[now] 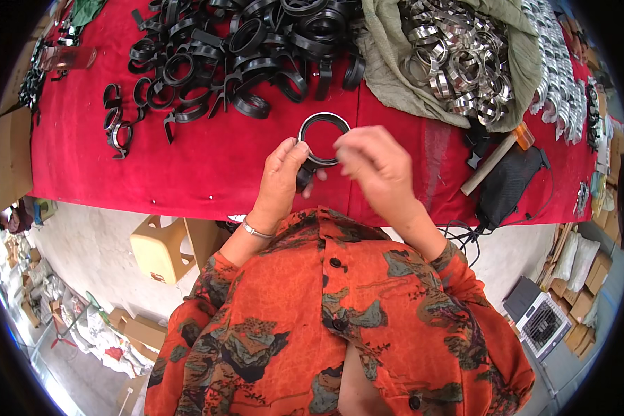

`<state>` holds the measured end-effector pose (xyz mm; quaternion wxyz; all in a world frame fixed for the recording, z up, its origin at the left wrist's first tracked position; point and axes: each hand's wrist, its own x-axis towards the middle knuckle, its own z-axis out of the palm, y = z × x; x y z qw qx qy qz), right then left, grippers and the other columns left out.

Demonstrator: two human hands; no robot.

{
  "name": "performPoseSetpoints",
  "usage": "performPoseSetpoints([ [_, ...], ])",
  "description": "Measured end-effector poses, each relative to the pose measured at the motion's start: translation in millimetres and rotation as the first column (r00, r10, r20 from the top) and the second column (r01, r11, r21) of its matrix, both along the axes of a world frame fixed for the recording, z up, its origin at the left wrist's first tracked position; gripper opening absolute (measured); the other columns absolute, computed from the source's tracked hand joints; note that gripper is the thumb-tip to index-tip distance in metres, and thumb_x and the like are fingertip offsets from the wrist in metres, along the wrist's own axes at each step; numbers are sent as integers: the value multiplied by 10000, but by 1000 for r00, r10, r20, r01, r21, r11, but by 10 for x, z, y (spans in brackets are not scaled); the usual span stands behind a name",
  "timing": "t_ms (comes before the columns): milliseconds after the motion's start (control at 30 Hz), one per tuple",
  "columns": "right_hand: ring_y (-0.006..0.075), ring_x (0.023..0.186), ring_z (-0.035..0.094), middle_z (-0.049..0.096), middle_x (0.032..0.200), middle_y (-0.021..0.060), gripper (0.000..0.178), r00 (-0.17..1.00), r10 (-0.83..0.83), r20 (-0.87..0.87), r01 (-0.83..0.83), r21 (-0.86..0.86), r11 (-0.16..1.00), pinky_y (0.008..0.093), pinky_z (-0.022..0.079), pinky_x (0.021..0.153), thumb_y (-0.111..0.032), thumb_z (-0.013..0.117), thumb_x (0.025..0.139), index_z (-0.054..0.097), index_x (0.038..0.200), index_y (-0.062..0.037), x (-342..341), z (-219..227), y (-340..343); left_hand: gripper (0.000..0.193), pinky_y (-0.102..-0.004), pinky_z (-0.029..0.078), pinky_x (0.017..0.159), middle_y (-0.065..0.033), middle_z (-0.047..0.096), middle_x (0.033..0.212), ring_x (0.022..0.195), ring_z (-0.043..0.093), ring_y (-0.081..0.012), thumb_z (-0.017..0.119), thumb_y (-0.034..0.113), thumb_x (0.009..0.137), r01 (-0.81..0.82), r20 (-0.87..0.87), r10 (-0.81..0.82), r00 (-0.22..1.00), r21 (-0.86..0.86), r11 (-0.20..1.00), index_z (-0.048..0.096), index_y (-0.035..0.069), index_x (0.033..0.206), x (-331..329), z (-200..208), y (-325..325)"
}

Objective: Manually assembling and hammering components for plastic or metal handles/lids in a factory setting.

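Observation:
A black ring clamp (306,123) with a silver metal inner band is held over the red cloth, close to the table's near edge. My left hand (282,173) grips its left side, thumb on the rim and fingers underneath, by a black lug. At the ring's right side is my right hand (378,165), its fingers bent inward and smeared by motion. Whether they touch the rim or hold anything small, I cannot tell. Beyond the hands lies a heap of black ring clamps (248,38). Loose silver metal bands (464,66) fill an olive cloth sack (388,80) at the far right.
On the right lie a wooden-handled tool (489,165) and a black pouch-like object (509,186) with a cable over the table edge. Rows of silver parts (561,76) line the far right. Below the table stand a yellow stool (161,253) and cardboard boxes (142,333).

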<state>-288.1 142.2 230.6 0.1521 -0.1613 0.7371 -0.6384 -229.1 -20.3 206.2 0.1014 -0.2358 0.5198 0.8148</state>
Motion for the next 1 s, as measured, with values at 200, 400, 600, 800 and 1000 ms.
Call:
performPoseSetpoints([
  [200,91,565,520,593,762,56,206,943,-106,316,78,99,992,234,414,515,-212,571,904,626,935,-16,-261,-51,90,224,-202,345,383,-74,596,644,436,453,-70,431,250,931,138,-30,-139,990,-51,989,487,67,813,14,94,-27],
  [400,83,497,471,541,626,6,321,928,3,372,-60,141,988,248,372,458,-299,507,938,597,805,-20,-226,-74,16,229,-186,324,366,-51,587,630,420,446,-61,436,257,929,151,-23,-152,988,-38,988,491,67,812,35,94,-68],
  [600,49,514,463,545,687,-23,327,788,82,610,-50,-69,996,181,361,455,-321,443,967,610,989,-41,-208,-262,-19,231,-175,313,368,-24,578,618,417,426,-37,541,279,925,126,-14,-127,992,-53,991,509,67,839,91,-44,-127],
  [800,78,586,521,571,780,21,343,738,215,640,-73,-241,968,210,431,505,-274,473,958,531,1158,-1,-106,-231,-172,213,-171,296,371,-8,573,617,419,408,-26,565,269,917,95,6,-95,995,-8,995,516,74,848,193,117,-330],
  [1000,107,644,562,577,813,35,397,666,217,713,-83,-219,972,240,469,569,-275,478,954,483,1226,15,72,-534,-377,177,-179,363,383,-22,572,619,459,505,-56,565,200,906,-42,118,59,991,-139,989,498,53,832,309,12,-597],
])
